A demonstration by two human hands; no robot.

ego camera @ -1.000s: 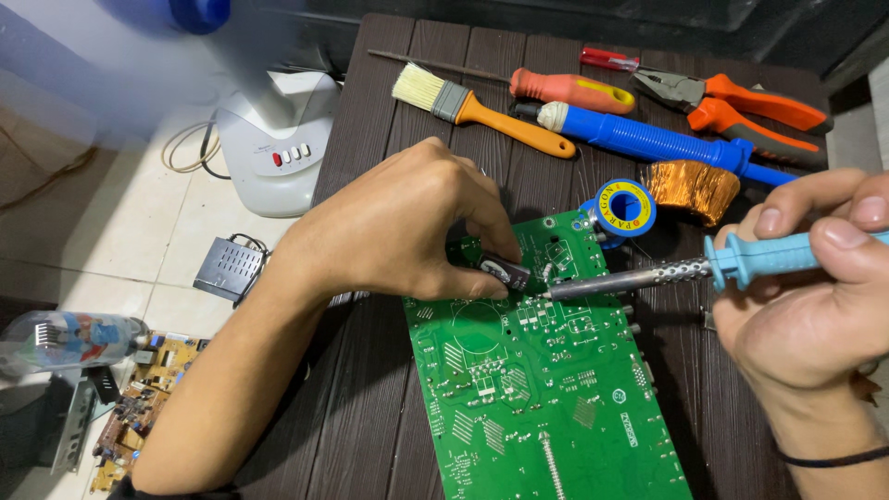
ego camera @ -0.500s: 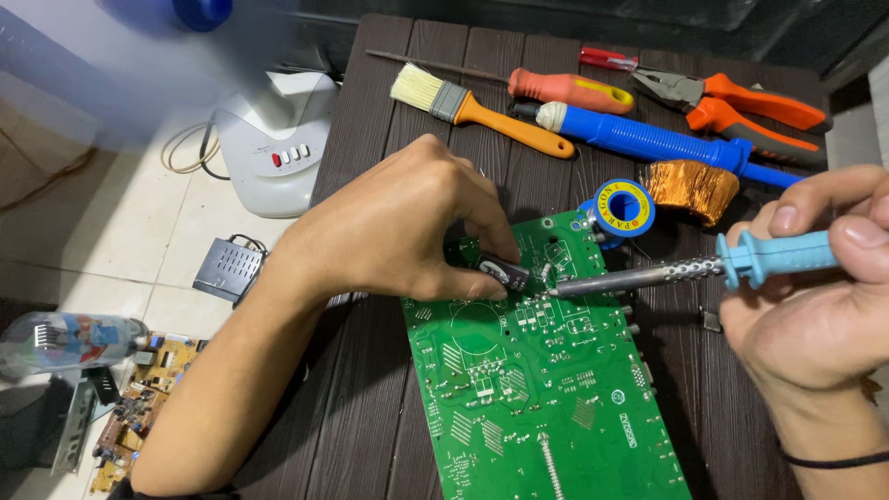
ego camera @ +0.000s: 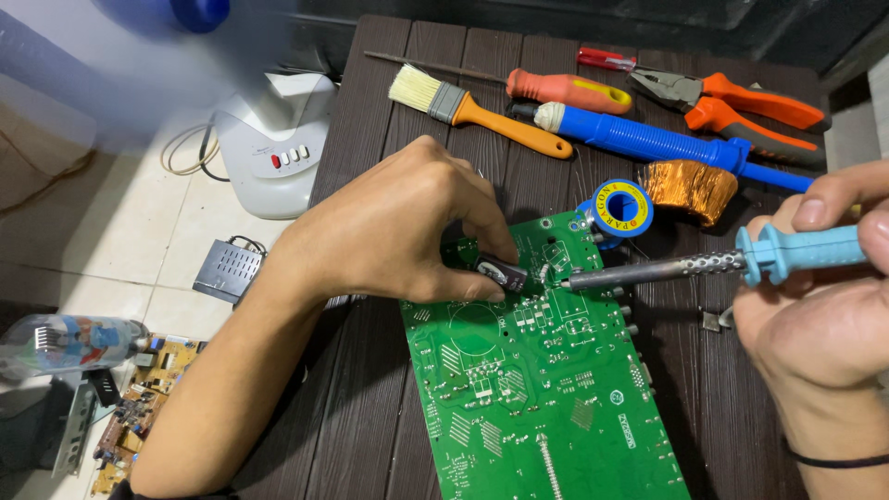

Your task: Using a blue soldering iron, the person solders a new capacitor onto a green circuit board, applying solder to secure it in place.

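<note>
A green circuit board (ego camera: 537,389) lies on the dark wooden table (ego camera: 370,407). My left hand (ego camera: 398,227) rests on the board's upper left corner and pinches a small dark cylindrical component (ego camera: 502,272) between thumb and forefinger. My right hand (ego camera: 820,306) grips a soldering iron (ego camera: 704,266) by its light blue handle. The iron's metal shaft points left, and its tip sits at the board just right of the component.
Along the table's far edge lie a paintbrush with an orange handle (ego camera: 477,112), an orange screwdriver (ego camera: 565,90), a blue desoldering pump (ego camera: 657,141), orange pliers (ego camera: 732,100), a solder spool (ego camera: 620,208) and a copper coil (ego camera: 690,188). A white fan base (ego camera: 278,143) stands on the floor to the left.
My right hand and the soldering iron have drifted slightly right and down, the tip staying at the board. My left hand keeps its pinch on the component.
</note>
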